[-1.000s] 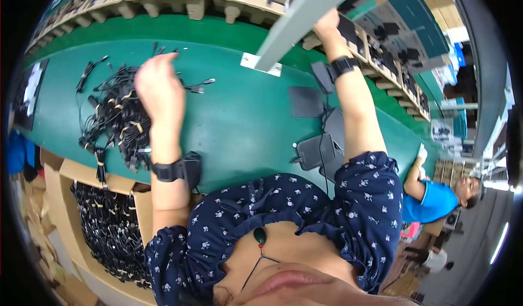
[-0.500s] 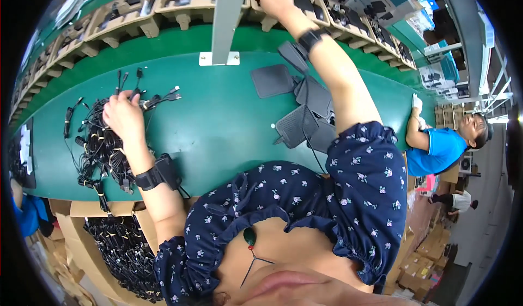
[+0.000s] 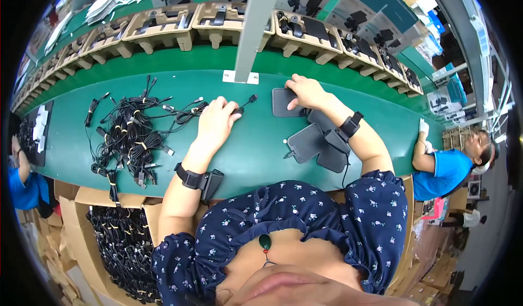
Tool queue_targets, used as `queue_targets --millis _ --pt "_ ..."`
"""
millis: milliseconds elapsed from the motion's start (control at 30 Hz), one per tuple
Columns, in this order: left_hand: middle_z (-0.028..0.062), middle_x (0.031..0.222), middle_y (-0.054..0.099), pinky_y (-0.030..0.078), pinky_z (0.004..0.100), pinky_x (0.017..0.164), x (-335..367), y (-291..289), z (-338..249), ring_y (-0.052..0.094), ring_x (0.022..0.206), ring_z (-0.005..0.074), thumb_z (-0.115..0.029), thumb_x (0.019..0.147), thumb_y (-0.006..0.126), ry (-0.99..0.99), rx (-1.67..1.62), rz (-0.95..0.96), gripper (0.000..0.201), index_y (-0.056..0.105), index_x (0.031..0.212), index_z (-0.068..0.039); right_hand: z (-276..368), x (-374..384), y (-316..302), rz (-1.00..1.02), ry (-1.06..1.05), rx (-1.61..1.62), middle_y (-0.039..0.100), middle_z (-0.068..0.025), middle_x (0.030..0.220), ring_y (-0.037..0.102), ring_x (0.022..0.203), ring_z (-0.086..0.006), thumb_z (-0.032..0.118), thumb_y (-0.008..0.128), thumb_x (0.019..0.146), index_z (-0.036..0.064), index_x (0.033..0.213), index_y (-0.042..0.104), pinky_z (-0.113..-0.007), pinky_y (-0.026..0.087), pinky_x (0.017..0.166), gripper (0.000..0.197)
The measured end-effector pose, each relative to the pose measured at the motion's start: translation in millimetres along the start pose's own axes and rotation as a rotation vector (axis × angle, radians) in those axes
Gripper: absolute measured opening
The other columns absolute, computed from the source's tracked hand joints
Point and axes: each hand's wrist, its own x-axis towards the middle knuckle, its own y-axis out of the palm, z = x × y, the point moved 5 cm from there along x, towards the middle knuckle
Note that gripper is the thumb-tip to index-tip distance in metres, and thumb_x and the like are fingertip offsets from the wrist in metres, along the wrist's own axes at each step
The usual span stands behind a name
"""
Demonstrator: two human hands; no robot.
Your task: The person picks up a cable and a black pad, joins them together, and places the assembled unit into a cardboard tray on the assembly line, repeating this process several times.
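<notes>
My left hand (image 3: 216, 122) is closed on a black cable (image 3: 188, 115), whose one plug sticks out past my fingers to the right. The cable trails back to a tangled pile of tied black cables (image 3: 133, 122) on the left of the green table. My right hand (image 3: 309, 93) grips the edge of a dark grey flat pad (image 3: 282, 105), thumb on its face and fingers at its far edge. Just nearer to me lie several more such pads (image 3: 306, 142), overlapping, one with a short lead.
Molded brown trays (image 3: 158, 31) holding dark parts line the far side. A grey metal post (image 3: 251, 34) rises from the table (image 3: 239, 159). An open carton (image 3: 109, 198) of cables stands at my lower left. A co-worker in blue (image 3: 444, 161) sits at right; another person's arm shows at left.
My right hand has come back from the far trays to a pad. My left hand has moved right from the cable pile, drawing a cable along.
</notes>
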Motion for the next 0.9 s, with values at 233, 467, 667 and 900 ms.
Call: queue_targets --millis 233,467,667,900 --pt "0.0095 0.090 0.049 0.045 0.0385 0.073 1 -6 11 0.052 0.088 0.0282 -0.018 0.065 0.074 -0.078 0.053 0.103 0.040 0.053 0.097 -0.006 -53 10 -72 -0.346 0.130 0.346 0.062 -0.0107 0.082 0.060 0.077 -0.0239 0.029 0.064 0.079 0.0065 0.094 0.057 -0.035 0.046 0.068 0.027" --pt "0.0085 0.088 0.049 0.044 0.0386 0.069 -1 -9 7 0.052 0.084 0.0274 -0.022 0.068 0.072 -0.079 0.032 0.171 0.033 0.056 0.093 -0.008 -88 99 -126 -0.898 0.200 1.241 0.057 0.0019 0.066 0.043 0.052 -0.0052 0.017 0.064 0.083 0.0023 0.086 0.057 -0.021 0.034 0.047 0.017" --pt "0.0083 0.085 0.049 0.044 0.0378 0.067 0 -9 -1 0.052 0.081 0.0268 -0.021 0.066 0.073 -0.061 0.034 0.157 0.033 0.057 0.092 -0.008 -92 190 -92 -0.745 0.322 0.912 0.062 -0.0126 0.077 0.060 0.073 -0.0233 0.033 0.071 0.074 0.0002 0.084 0.057 -0.035 0.046 0.067 0.037" --pt "0.0080 0.085 0.050 0.044 0.0379 0.069 4 -7 -5 0.051 0.081 0.0264 -0.019 0.067 0.072 -0.072 0.036 0.160 0.032 0.058 0.093 -0.008 -78 164 -83 -0.719 0.442 0.292 0.057 -0.0154 0.095 0.058 0.091 -0.0352 0.037 0.067 0.075 0.0014 0.092 0.056 -0.044 0.048 0.079 0.040"
